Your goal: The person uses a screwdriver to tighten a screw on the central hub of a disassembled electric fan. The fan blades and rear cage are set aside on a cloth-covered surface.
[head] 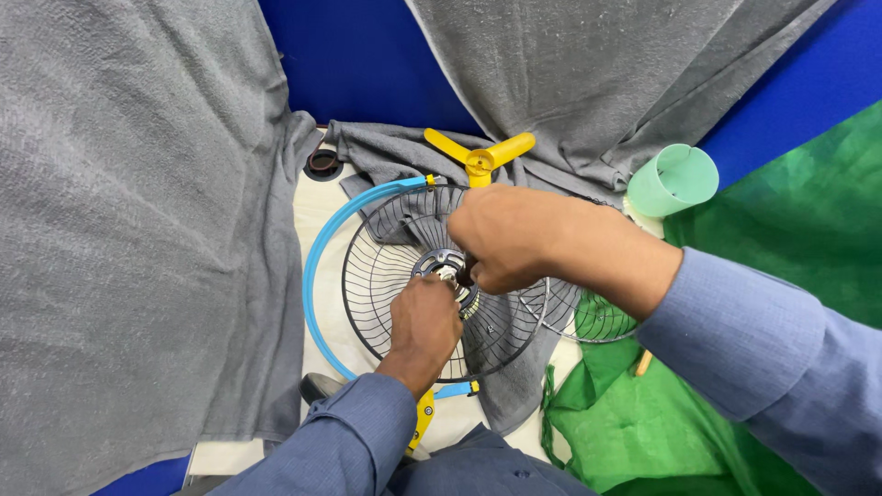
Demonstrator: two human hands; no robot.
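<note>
A black wire fan guard point(381, 276) lies flat in the middle, with a light blue plastic ring point(317, 266) around its left side. My left hand point(423, 326) rests on the guard's round hub point(439, 264), fingers curled against it. My right hand point(505, 239) comes in from the right and pinches something small at the hub; what it grips is hidden by the fingers. Behind the guard lies a yellow three-blade fan propeller point(480, 158). A second wire guard point(588, 317) shows partly under my right forearm.
Grey cloth point(119, 239) covers the left and the back. Green cloth point(781, 248) lies at the right. A light green plastic cup point(675, 179) lies on its side at the back right. A small black ring point(322, 163) sits at the back left.
</note>
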